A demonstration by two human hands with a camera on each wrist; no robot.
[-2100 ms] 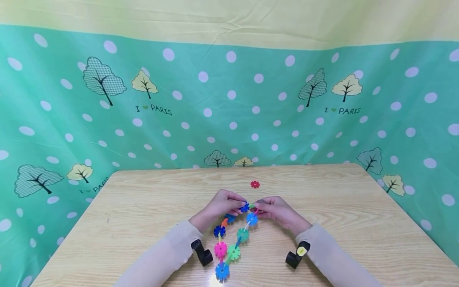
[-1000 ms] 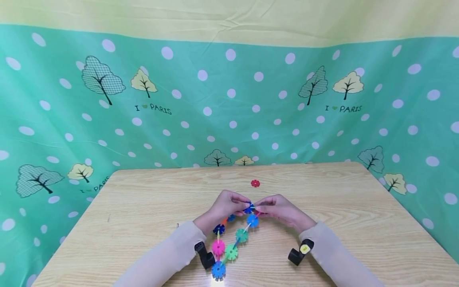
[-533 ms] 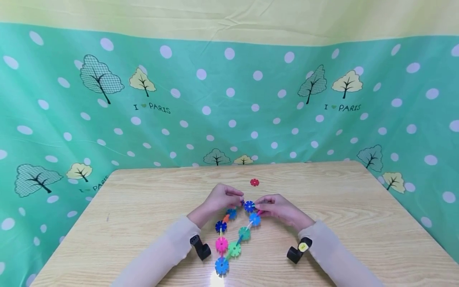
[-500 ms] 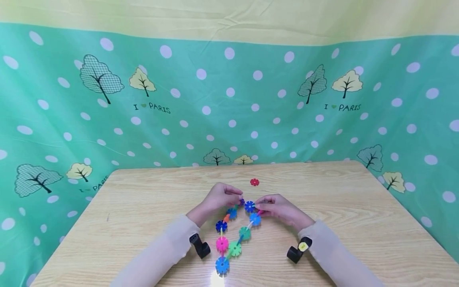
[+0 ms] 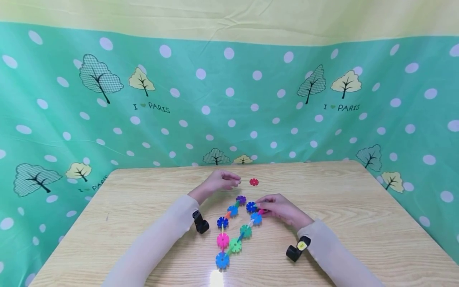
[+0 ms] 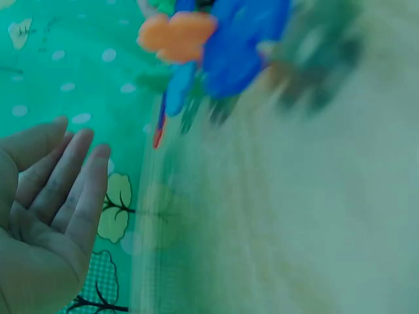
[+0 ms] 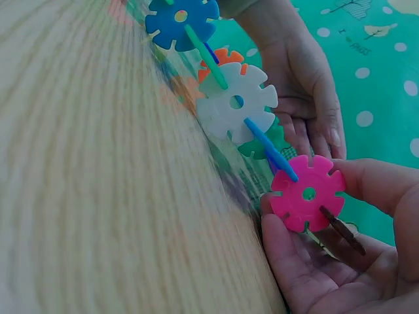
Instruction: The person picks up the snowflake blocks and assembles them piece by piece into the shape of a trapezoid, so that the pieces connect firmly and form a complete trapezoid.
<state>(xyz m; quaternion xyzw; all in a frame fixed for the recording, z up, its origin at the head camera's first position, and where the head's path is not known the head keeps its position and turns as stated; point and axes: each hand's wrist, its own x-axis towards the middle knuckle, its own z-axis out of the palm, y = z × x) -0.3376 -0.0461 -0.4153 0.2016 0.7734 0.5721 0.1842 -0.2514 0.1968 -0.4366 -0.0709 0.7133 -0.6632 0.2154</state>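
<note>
Notched plastic discs slot into one another as a colourful V-shaped chain on the table. At its far left end lies a purple disc. My right hand pinches the other end; in the right wrist view its thumb and fingers hold a pink disc with a dark disc set edge-on into it. A dark blue disc sits just left of those fingertips. My left hand holds nothing, fingers extended above the table, just left of a loose red disc.
The wooden table ends at a green dotted curtain behind and at the sides. A black wrist camera is on the left sleeve, another black camera on the right.
My left hand has let go of the dark blue disc, briefly gripped the purple end, then let go and moved up towards the red disc. My right hand stays at the chain's right end.
</note>
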